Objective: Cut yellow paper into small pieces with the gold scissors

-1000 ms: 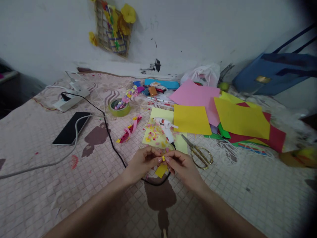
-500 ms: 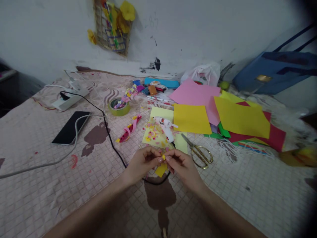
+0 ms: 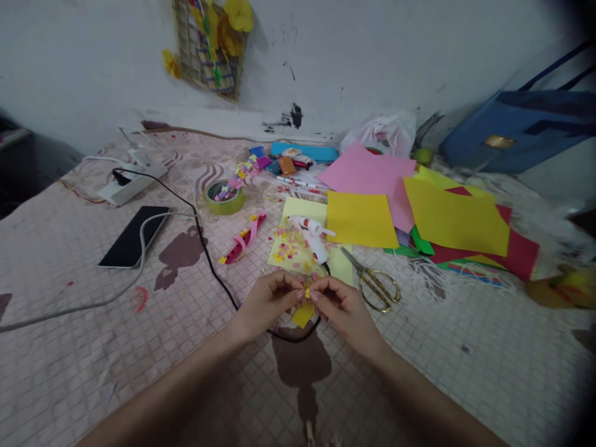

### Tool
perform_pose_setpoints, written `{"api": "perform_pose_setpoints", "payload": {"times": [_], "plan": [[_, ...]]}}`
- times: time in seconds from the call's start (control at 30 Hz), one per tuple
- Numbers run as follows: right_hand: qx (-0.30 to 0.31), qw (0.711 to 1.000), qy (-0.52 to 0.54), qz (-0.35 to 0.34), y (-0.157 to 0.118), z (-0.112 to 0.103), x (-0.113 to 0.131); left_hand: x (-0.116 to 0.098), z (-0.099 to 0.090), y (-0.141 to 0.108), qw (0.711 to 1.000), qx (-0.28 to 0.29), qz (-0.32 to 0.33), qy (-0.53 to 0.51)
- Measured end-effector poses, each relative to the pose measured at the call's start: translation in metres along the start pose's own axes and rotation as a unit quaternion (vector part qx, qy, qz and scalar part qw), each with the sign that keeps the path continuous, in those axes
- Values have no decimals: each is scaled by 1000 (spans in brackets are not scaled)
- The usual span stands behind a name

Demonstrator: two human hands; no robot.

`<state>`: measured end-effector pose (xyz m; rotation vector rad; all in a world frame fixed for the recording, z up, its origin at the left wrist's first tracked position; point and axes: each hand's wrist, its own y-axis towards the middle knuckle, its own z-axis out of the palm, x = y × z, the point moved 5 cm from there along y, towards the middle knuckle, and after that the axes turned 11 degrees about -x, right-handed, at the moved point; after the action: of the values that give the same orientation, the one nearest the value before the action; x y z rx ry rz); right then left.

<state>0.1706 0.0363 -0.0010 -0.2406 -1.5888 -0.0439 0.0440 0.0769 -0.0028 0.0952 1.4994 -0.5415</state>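
Between the fingertips of my left hand [image 3: 270,305] and my right hand [image 3: 345,313] is a small yellow piece [image 3: 307,292], pinched from both sides. Just under my fingers lies a yellow paper scrap [image 3: 303,315]. Beyond my hands, a white glue gun [image 3: 313,236] rests on pale yellow paper [image 3: 305,210] strewn with small pink, red and yellow bits. Gold-handled scissors [image 3: 378,287] lie half open right of my right hand. A red strip wound with pink [image 3: 243,239] lies to the left of the paper.
Yellow sheets [image 3: 361,218] and pink paper [image 3: 372,174] lie at the back right, near white string [image 3: 435,282]. A tape roll [image 3: 225,205], a phone [image 3: 133,239] and a power strip [image 3: 135,184] are at left. A black cord [image 3: 212,267] loops beneath my hands.
The view has shifted slightly. Both hands keep their pinch on the small yellow piece, with only slight finger movement.
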Motion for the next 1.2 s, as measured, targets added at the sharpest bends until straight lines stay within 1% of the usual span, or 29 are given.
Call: {"api": "perform_pose_setpoints", "payload": {"times": [0.1, 0.23, 0.63, 0.87, 1.0, 1.2], "plan": [[8, 999, 28, 27, 0, 1, -2, -1, 1, -1, 1000, 15, -8, 1], [12, 998, 43, 39, 0, 1, -4, -1, 0, -2, 1000, 6, -4, 22], [18, 998, 38, 41, 1, 2, -5, -3, 2, -2, 1000, 13, 7, 21], [15, 998, 27, 46, 0, 2, -6, -3, 2, -3, 1000, 1, 15, 19], [0, 999, 23, 28, -1, 0, -4, -4, 2, -3, 1000, -2, 7, 24], [-49, 995, -58, -67, -5, -2, 3, 0, 3, -4, 999, 1, 0, 34]]}}
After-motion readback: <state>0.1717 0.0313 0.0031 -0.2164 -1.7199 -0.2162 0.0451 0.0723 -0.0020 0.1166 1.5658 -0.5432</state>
